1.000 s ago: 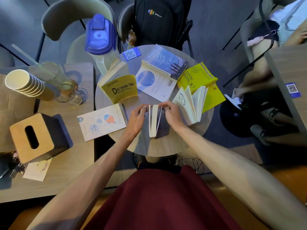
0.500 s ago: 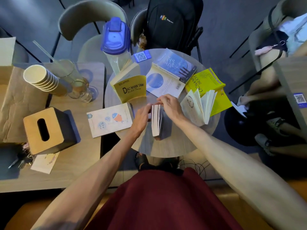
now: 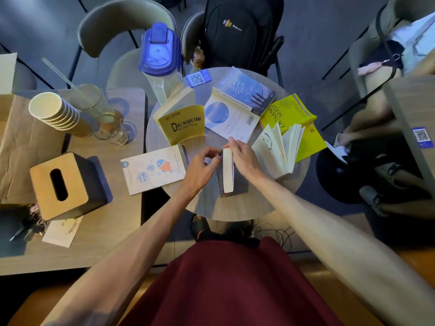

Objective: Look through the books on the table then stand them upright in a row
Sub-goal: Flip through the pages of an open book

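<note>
A small dark-covered book (image 3: 227,171) stands on its edge in the middle of the round table (image 3: 247,205), pages closed together. My left hand (image 3: 202,165) grips its left cover near the top, and my right hand (image 3: 244,156) holds its right side. A yellow "Dac Nhan Tam" book (image 3: 182,124) stands upright behind. A white book with a blue circle (image 3: 231,116) lies open face down. A yellow-green book (image 3: 292,114) lies flat at the right, with a white book (image 3: 280,147) standing fanned open on it. A white fish-cover book (image 3: 154,171) lies flat at the left.
A blue-lidded jug (image 3: 160,55) stands at the table's back. On the left table are stacked paper cups (image 3: 55,112), two glasses (image 3: 109,128) and a wooden tissue box (image 3: 62,185). A black backpack (image 3: 237,31) sits on a chair. A person sits at the right.
The book between my hands had its pages fanned apart; they have closed together into one block. Both hands stayed on it, and my view shifted slightly.
</note>
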